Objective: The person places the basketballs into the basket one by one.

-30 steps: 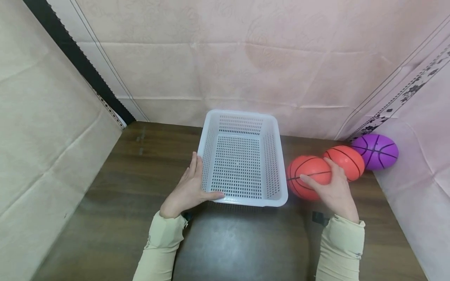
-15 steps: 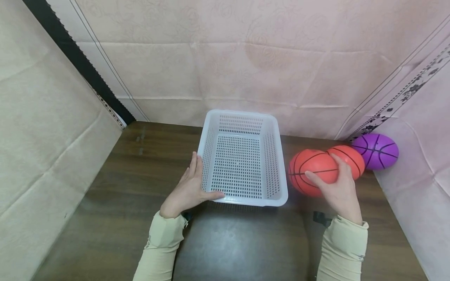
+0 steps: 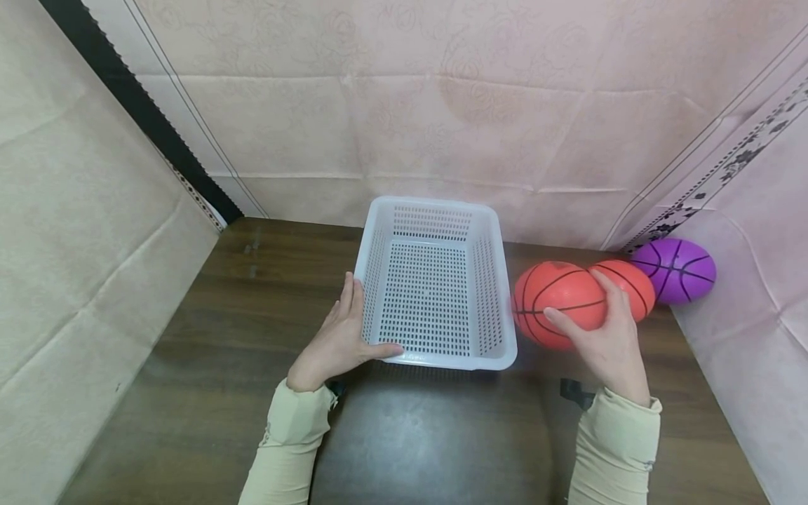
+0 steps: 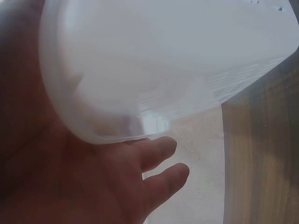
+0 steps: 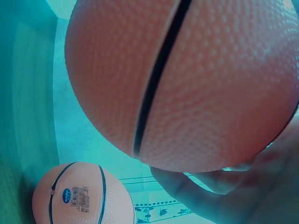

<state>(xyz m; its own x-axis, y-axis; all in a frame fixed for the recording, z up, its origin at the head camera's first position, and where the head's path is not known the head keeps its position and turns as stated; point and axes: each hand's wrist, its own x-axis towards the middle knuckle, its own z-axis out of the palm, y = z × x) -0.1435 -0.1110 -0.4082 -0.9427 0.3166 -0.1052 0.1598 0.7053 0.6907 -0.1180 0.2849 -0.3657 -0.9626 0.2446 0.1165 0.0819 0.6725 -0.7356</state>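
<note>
A white perforated plastic basket stands in the middle of the table in the head view. My left hand holds its near left corner, thumb across the front rim and fingers along the left side; the left wrist view shows two fingers reaching past the rim. To the right of the basket, my right hand grips an orange toy basketball from its right side. That ball appears raised off the table, its left edge at the basket's right rim. Its pebbled skin fills the right wrist view.
A second orange ball lies behind the gripped one, partly hidden. Beyond it a purple ball sits against the right cloth wall. Cloth also hangs along the back and left of the wooden table.
The right hand has shifted slightly right, then the gripped ball has risen and come leftward to the basket's rim. The left hand and the basket have stayed put.
</note>
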